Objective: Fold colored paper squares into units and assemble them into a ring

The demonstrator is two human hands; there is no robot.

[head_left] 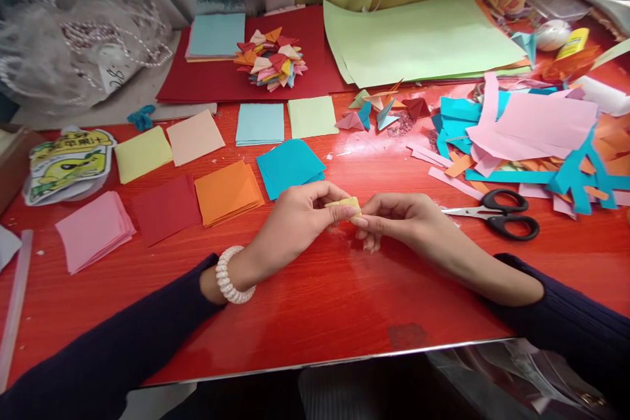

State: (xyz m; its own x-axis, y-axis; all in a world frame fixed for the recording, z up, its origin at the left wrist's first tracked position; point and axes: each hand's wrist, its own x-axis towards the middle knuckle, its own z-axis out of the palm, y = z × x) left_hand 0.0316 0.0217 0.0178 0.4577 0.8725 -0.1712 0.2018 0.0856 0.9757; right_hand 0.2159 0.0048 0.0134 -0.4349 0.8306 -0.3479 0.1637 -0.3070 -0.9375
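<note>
Between my two hands, above the red table (315,315), is a small folded piece of yellow paper (350,203). My left hand (300,220), with a beaded band at the wrist, pinches it between thumb and fingers. The thumb and fingertips of my right hand (408,220) are closed at the paper's right end. Just beyond my left hand lies a stack of blue paper squares (290,167), with orange squares (229,191) to its left. Black-handled scissors (512,213) lie to the right of my right hand. The fingers hide part of the yellow paper.
Pink (96,230), dark red (167,210), yellow (144,154), peach (195,138), light blue (260,123) and pale green squares (312,117) lie at left and centre. A folded-paper ring (270,60) and large green sheets (423,39) are behind. Paper scraps (536,121) pile up at right.
</note>
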